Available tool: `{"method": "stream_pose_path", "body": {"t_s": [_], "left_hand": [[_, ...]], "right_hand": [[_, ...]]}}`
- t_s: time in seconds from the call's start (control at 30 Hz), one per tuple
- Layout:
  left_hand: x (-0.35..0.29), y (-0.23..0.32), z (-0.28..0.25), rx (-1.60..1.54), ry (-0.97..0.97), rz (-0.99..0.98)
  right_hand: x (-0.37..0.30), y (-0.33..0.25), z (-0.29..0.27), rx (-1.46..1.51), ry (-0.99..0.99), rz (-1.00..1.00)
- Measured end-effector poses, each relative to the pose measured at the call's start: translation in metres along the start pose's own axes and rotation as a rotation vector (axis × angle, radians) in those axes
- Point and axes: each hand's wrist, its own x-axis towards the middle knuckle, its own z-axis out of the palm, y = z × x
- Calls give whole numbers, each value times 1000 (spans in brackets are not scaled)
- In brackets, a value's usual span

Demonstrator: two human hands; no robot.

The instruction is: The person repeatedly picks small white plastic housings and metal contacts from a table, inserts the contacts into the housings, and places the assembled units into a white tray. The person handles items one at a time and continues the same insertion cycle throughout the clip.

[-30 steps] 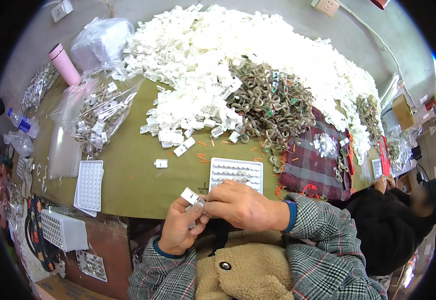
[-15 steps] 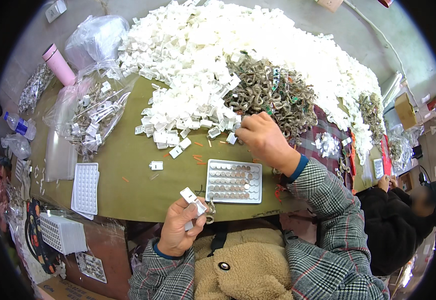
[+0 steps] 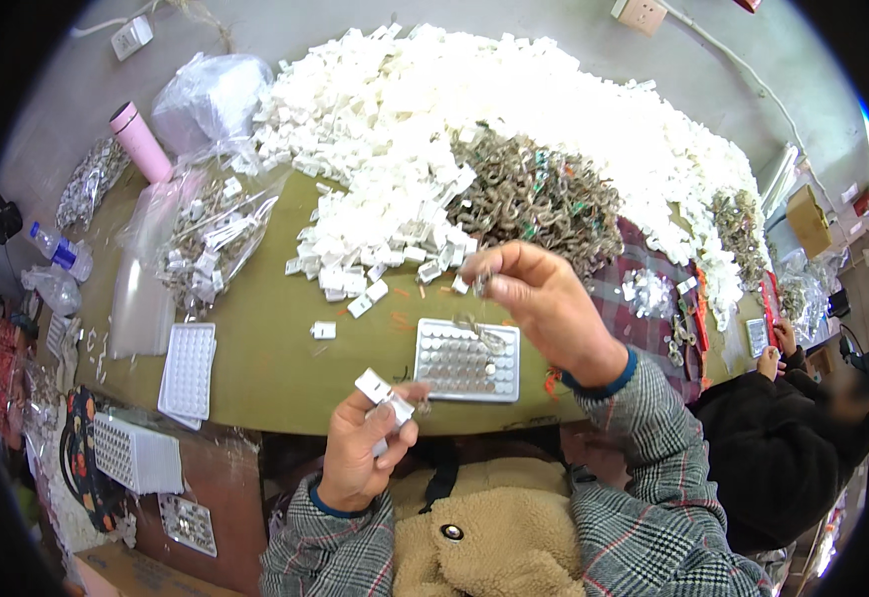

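Note:
My left hand [image 3: 360, 448] is closed around a few small white plastic cases [image 3: 373, 386], held above the table's near edge. A short bit of cord or metal dangles beside its fingertips. My right hand [image 3: 554, 303] pinches a thin greyish cord [image 3: 484, 282], blurred, whose looped part hangs over a white tray [image 3: 508, 376]. Round silvery discs like button cells sit in that tray's pockets. Beyond the right hand lies a tangled heap of grey-brown cords [image 3: 534, 204] with green bits among them. Against it spreads a large pile of white plastic cases [image 3: 385, 149].
One loose white case [image 3: 323, 329] and orange slivers lie on the green cloth. Leftward are stacked white trays [image 3: 188, 373], a clear bag of parts [image 3: 217, 234] and a pink flask [image 3: 140, 141]. Another person [image 3: 773, 448] works at the far right.
My right hand has drawn back from the white pile's edge toward me, and a cord now hangs from its fingers over the tray. The left hand keeps its hold. The view has shifted slightly.

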Motion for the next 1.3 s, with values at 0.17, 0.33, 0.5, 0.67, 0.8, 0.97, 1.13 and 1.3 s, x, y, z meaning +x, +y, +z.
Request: {"method": "stream_pose_path", "body": {"t_s": [0.17,0.33,0.5,0.67,0.8,0.97,1.13,1.3], "left_hand": [[-5,4,21,8,-79,-80],[-16,-14,27,173,-94,-150],[-25,-35,35,430,-125,-129],[-22,-32,30,267,120,-24],[-20,-39,25,266,64,-26],[-16,-42,23,256,63,29],[-13,-45,24,271,48,43],[-12,-45,20,245,69,32]], "right_hand": [[-62,35,38,135,-11,70],[-88,62,49,342,81,22],[-102,68,46,555,76,152],[-108,58,41,527,228,-5],[-119,55,48,54,34,105],[-121,53,50,-286,-8,-9],[-120,50,49,134,55,204],[-117,55,54,-17,75,126]]}}
